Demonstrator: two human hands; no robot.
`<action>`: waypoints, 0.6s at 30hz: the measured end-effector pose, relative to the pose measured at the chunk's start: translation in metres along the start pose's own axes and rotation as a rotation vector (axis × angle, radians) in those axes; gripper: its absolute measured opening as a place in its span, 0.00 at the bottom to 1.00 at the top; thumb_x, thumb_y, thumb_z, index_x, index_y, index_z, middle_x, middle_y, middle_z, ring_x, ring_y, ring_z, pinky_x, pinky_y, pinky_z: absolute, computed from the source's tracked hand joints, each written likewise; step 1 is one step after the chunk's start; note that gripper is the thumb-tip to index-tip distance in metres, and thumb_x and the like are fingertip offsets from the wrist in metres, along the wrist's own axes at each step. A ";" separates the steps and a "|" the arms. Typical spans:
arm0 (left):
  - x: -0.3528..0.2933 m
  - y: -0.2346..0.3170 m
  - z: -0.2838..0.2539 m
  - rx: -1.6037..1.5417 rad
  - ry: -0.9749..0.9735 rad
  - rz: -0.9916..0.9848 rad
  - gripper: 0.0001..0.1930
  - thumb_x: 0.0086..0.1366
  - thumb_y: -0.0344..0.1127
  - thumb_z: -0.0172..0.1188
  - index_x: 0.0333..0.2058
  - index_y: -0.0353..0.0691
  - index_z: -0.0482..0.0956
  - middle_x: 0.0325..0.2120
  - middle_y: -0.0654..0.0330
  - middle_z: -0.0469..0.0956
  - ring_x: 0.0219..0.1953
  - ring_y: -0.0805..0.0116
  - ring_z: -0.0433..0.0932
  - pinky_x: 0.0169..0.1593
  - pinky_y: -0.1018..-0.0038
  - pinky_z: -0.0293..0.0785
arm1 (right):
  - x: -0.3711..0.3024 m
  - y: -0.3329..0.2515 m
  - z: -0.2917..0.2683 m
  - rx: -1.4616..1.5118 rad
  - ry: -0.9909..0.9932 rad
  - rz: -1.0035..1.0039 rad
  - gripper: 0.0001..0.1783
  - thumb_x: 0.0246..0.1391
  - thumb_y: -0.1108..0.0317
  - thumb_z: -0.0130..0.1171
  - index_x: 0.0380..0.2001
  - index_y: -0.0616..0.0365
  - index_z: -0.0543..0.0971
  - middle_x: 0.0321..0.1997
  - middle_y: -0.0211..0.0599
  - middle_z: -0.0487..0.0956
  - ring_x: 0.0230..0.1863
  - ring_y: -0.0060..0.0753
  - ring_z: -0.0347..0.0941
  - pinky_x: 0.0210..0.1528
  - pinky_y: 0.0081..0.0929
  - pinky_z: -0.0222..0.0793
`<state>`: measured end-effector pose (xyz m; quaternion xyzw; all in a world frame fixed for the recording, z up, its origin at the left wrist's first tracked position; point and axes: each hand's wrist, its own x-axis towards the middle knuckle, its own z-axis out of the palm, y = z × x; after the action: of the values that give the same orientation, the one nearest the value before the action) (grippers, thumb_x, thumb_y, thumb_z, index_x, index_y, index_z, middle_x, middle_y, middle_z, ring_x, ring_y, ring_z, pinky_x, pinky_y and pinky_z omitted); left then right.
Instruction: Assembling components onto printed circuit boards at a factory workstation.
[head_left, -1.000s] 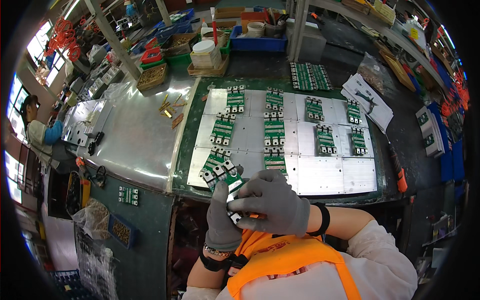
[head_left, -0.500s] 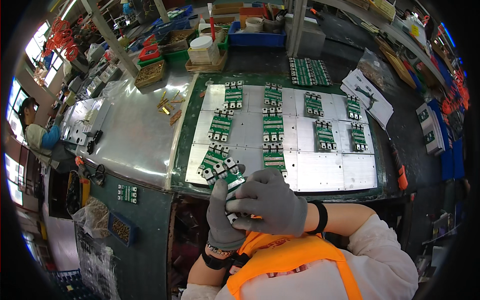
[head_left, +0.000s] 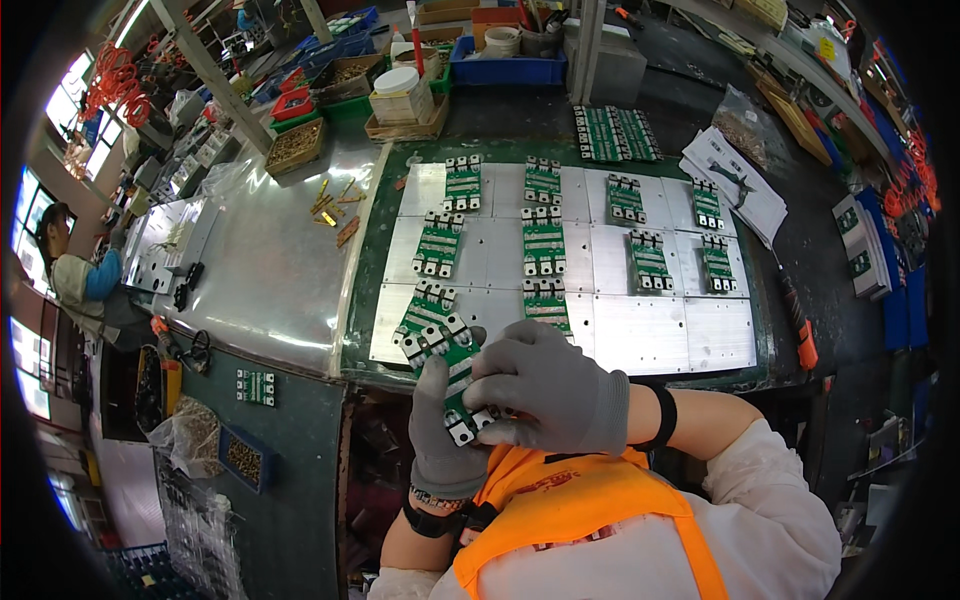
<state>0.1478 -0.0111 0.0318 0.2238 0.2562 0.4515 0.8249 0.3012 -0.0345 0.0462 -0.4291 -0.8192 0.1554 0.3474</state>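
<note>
A green circuit board [head_left: 459, 372] with black, metal-tabbed components along both ends is held tilted above the near edge of the work surface. My left hand [head_left: 441, 440], in a grey glove, grips it along its left side. The grey-gloved right hand [head_left: 550, 392] has its fingers bent against the board's right side and lower end, by the near components; its fingertips are partly hidden. Just behind the held board lies another green board [head_left: 426, 306] on the silver metal plates [head_left: 640, 335]. Several similar boards, such as one circuit board [head_left: 543, 240], rest on these plates in rows.
Stacked green boards [head_left: 615, 134] and paper sheets [head_left: 735, 185] lie beyond the plates. An orange-handled tool [head_left: 806, 345] is at the right. Brass-coloured pieces [head_left: 325, 208] lie on the left metal sheet. A blue bin of small parts [head_left: 244, 458] stands lower left. Another person [head_left: 80, 265] sits far left.
My right hand has moved slightly up and right along the held board, uncovering its lower end and near components. My left hand keeps its grip. The view has shifted slightly.
</note>
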 end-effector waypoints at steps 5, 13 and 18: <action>-0.001 -0.002 -0.018 0.017 0.021 -0.033 0.27 0.67 0.51 0.43 0.53 0.33 0.67 0.43 0.54 0.74 0.44 0.67 0.75 0.47 0.72 0.73 | 0.011 -0.006 -0.004 0.001 -0.175 0.084 0.18 0.41 0.60 0.68 0.37 0.51 0.77 0.43 0.33 0.75 0.50 0.44 0.69 0.52 0.38 0.66; -0.007 0.025 -0.091 0.221 0.121 0.136 0.30 0.62 0.59 0.46 0.49 0.36 0.68 0.30 0.57 0.79 0.27 0.70 0.77 0.25 0.79 0.73 | 0.119 0.027 -0.098 -0.199 -0.439 0.113 0.15 0.49 0.56 0.63 0.35 0.54 0.81 0.33 0.39 0.78 0.39 0.44 0.75 0.44 0.35 0.70; -0.018 0.025 -0.122 -0.135 0.148 0.094 0.25 0.64 0.50 0.53 0.51 0.37 0.66 0.35 0.51 0.78 0.25 0.66 0.78 0.17 0.77 0.71 | 0.220 0.090 -0.037 -0.529 -0.755 0.343 0.14 0.51 0.58 0.56 0.36 0.54 0.81 0.39 0.41 0.80 0.43 0.45 0.76 0.46 0.37 0.70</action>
<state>0.0476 0.0021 -0.0429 0.1455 0.2745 0.5213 0.7949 0.2947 0.1948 0.1189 -0.5449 -0.8169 0.1418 -0.1254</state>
